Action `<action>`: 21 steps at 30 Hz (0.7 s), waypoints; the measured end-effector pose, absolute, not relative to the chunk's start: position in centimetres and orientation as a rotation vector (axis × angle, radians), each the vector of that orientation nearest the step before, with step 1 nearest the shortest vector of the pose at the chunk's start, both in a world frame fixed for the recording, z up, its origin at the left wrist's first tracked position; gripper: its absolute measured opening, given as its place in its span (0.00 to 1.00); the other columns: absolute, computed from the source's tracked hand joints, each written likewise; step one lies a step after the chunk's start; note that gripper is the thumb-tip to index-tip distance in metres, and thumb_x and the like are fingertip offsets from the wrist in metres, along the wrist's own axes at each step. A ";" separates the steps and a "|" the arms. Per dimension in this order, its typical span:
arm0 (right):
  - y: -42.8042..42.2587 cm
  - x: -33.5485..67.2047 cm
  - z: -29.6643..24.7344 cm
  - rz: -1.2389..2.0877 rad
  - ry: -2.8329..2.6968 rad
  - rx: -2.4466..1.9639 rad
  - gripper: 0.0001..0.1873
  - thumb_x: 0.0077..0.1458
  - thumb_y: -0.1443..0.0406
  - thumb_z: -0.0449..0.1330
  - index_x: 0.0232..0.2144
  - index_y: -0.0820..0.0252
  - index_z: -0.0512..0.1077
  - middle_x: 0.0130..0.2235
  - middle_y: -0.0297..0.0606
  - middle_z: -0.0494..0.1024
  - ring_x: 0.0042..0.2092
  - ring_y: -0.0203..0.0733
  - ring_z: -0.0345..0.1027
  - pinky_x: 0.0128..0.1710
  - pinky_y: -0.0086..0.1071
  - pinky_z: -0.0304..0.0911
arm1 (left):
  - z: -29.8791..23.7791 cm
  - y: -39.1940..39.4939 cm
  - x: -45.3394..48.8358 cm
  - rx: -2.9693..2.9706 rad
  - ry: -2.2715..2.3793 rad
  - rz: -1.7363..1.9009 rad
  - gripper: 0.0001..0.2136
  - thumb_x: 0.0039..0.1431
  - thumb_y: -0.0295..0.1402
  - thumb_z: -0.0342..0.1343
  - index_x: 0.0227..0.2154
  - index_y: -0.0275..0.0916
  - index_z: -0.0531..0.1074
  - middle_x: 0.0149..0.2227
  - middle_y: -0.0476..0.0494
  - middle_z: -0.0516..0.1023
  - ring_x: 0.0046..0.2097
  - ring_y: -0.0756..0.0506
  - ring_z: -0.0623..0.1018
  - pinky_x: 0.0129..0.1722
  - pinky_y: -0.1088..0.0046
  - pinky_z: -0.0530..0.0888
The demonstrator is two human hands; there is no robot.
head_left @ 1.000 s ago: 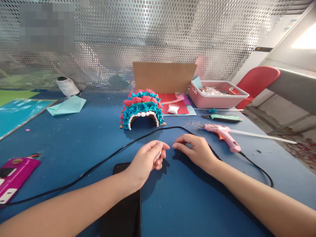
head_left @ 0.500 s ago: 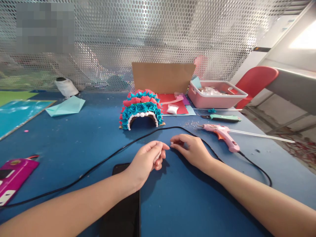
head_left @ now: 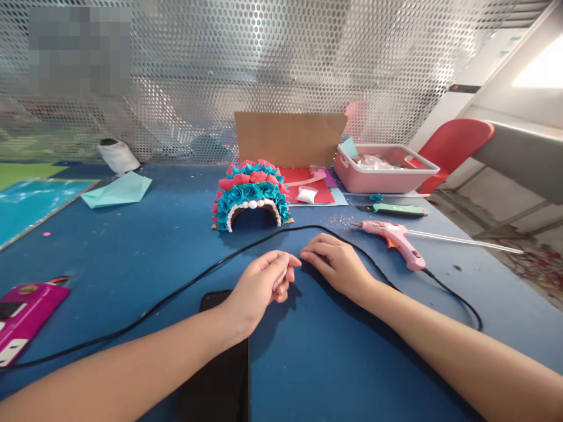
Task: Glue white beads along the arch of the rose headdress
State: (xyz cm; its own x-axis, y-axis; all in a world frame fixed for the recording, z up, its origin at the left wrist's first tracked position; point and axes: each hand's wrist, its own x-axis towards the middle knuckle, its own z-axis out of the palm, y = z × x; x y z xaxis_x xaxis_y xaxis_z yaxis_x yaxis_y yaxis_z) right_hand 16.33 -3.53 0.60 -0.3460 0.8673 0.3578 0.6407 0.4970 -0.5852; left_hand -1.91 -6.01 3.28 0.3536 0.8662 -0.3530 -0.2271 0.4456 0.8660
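Observation:
My left hand [head_left: 268, 278] is closed, palm turned inward, around a white lump [head_left: 280, 279] that looks like soft clay; only a sliver shows between the fingers. Close to its fingertips, my right hand [head_left: 336, 264] makes a pinch low over the table. The small white ball seen in its fingertips a moment ago is now hidden by the fingers. Beyond both hands stands a small arch [head_left: 253, 193] covered with blue and red paper flowers, its front edge lined with white balls. Under my left wrist lies a black phone [head_left: 220, 375].
At right lie a pink hot glue gun [head_left: 398, 237], its black cord [head_left: 197, 278] crossing the table, and a green utility knife [head_left: 396, 209]. Further back are a pink basket [head_left: 387, 179], a white packet [head_left: 307, 194] and a cardboard sheet [head_left: 290, 138]. A magenta pouch [head_left: 35, 310] lies left.
My right hand has shifted slightly left and away from me, and its fingers have come closer together, covering the small white ball. My left hand has hardly moved.

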 end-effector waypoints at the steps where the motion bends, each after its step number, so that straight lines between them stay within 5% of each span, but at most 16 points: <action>1: -3.5 16.4 0.5 0.458 -2.106 -1.243 0.08 0.58 0.64 0.56 0.31 0.59 0.76 0.33 0.38 0.75 0.36 0.37 0.69 0.38 0.31 0.66 | 3.2 -6.0 -1.9 0.819 0.943 0.821 0.09 0.58 0.36 0.52 0.30 0.35 0.71 0.23 0.53 0.64 0.20 0.58 0.59 0.21 0.79 0.56; 8: -3.8 16.7 0.4 0.418 -2.231 -1.225 0.09 0.57 0.65 0.57 0.37 0.57 0.77 0.39 0.41 0.75 0.41 0.41 0.70 0.43 0.36 0.67 | 3.0 -5.9 -2.0 0.793 0.957 0.933 0.12 0.56 0.37 0.55 0.38 0.36 0.75 0.32 0.47 0.70 0.29 0.54 0.66 0.27 0.77 0.62; 16: -4.2 16.9 0.6 0.424 -2.199 -1.194 0.13 0.58 0.65 0.55 0.43 0.56 0.76 0.45 0.42 0.75 0.46 0.42 0.71 0.47 0.38 0.68 | 3.1 -5.9 -2.3 0.919 0.984 0.914 0.15 0.54 0.37 0.59 0.45 0.40 0.72 0.31 0.50 0.72 0.30 0.54 0.67 0.30 0.77 0.64; 21: -4.6 16.8 1.1 0.399 -2.008 -1.031 0.12 0.57 0.64 0.58 0.44 0.57 0.74 0.41 0.42 0.76 0.41 0.38 0.72 0.42 0.32 0.70 | 3.0 -6.0 -2.2 0.936 1.006 0.858 0.15 0.50 0.39 0.62 0.38 0.37 0.70 0.30 0.49 0.76 0.30 0.54 0.70 0.31 0.77 0.65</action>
